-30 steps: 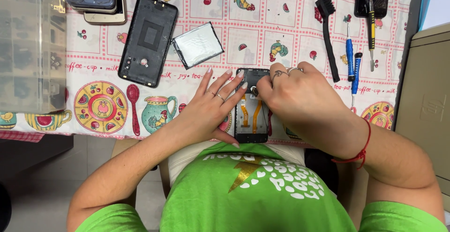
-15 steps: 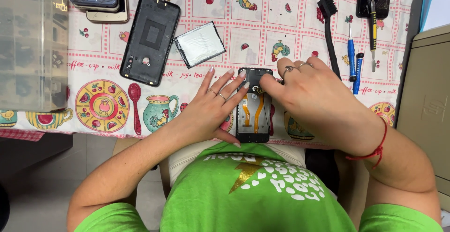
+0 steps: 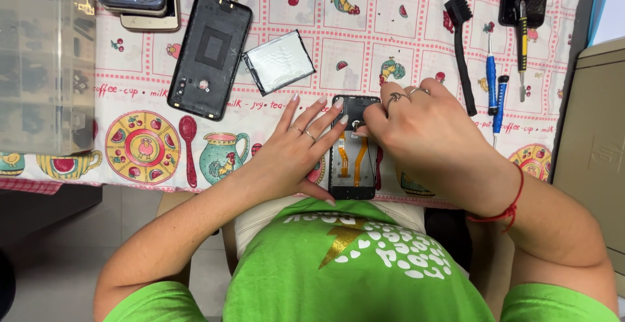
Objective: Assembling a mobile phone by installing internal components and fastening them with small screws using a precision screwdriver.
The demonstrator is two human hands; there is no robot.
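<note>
The right hand (image 3: 423, 133) is now shifted slightly left over the opened phone (image 3: 355, 149); its fingertips are bunched narrowly, any held part hidden. The frame is best kept pinned flat by the splayed left hand (image 3: 303, 146).

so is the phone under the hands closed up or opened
Opened. The phone lies with its back off, orange ribbon cables bare inside. Its black back cover and the silver battery lie apart on the tablecloth.
</note>
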